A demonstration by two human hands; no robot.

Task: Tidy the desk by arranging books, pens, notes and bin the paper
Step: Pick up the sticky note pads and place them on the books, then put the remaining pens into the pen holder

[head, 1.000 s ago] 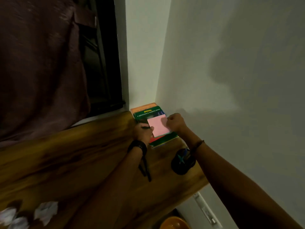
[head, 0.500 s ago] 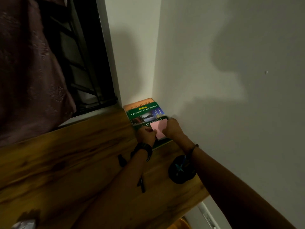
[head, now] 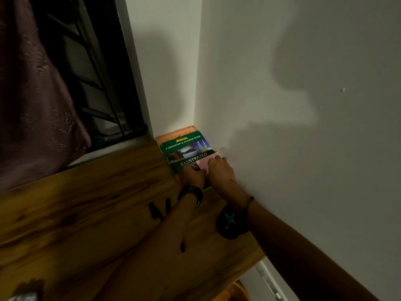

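A green book (head: pixel 186 148) lies on an orange book (head: pixel 173 134) in the desk's far corner against the wall. A pink note pad (head: pixel 205 163) rests on the near half of the green cover. My left hand (head: pixel 193 175) pinches the pad's left edge with curled fingers. My right hand (head: pixel 220 173) grips it from the right and hides most of it. Two black pens (head: pixel 155 210) lie on the wood left of my left wrist. A third pen (head: pixel 183 246) shows under my left forearm.
A black pen holder (head: pixel 231 223) stands on the wooden desk (head: pixel 86 213) beneath my right wrist. Crumpled paper (head: pixel 23 297) lies at the bottom left. An orange bin (head: pixel 237 293) sits below the desk edge. A curtain (head: pixel 32 105) and barred window are at the left.
Both hands have slid the pink pad toward the near end of the green book, uncovering its title. The view has shifted left and down, so more pens show.
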